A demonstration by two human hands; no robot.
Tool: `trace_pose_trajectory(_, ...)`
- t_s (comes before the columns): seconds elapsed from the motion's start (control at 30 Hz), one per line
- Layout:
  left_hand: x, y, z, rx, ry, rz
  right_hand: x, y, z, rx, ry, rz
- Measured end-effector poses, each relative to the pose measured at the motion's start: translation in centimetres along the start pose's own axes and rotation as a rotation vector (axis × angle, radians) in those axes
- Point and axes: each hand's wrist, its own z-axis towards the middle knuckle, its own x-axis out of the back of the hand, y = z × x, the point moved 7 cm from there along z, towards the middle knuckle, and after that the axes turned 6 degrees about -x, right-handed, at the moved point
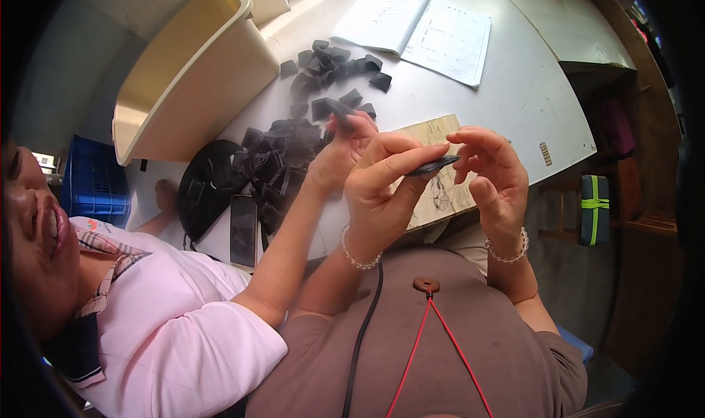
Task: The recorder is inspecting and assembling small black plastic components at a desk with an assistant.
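Observation:
My left hand (383, 179) pinches a small, flat black piece (427, 168) between thumb and fingers, above the front of the table. What kind of thing it is, I cannot make out; fabric-like pieces of similar colour lie nearby. Facing it from the right, my right hand (499, 172) is cupped with its fingers apart, close to the tip of the piece. A wooden board (448, 128) with dark marks lies under both hands. Just left of mine, a co-worker's hand (339, 154) holds another black piece (338, 114), partly blurred.
Black fabric-like pieces (283, 154) are heaped on the white table (514, 73), beside a black bag (209, 190) and a dark phone (243, 231). A cream bin (213, 73) leans at the left. At the back lies an open notebook (444, 40). The co-worker sits close on the left.

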Motion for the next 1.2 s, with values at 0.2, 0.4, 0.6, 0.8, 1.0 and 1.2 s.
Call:
trace_pose_trajectory(0.2,-0.3,0.8,-1.4,0.055,0.072,-0.134,-1.6,-3.8,-0.2,0.211,-0.206,-0.298)
trace_pose_trajectory(0.4,3.0,2.3,-0.8,-0.143,0.104,0.260,2.9,-1.0,2.0,-0.041,0.096,-0.057)
trace_pose_trajectory(0.6,4.8,-0.9,-0.1,0.240,-0.029,0.998,4.1,3.4,4.4,-0.142,0.131,-0.226)
trace_pose_trajectory(0.8,5.5,-5.0,-1.1,0.418,-0.037,0.949,3.8,4.0,4.6,-0.125,0.112,-0.264)
trace_pose_trajectory(1.0,4.7,-5.5,-1.0,0.486,-0.057,0.809,6.8,12.5,7.2,-0.397,0.054,-0.287)
trace_pose_trajectory(1.2,5.5,-6.0,-2.4,0.499,0.081,0.511,6.7,13.7,8.7,-0.392,0.129,-0.172)
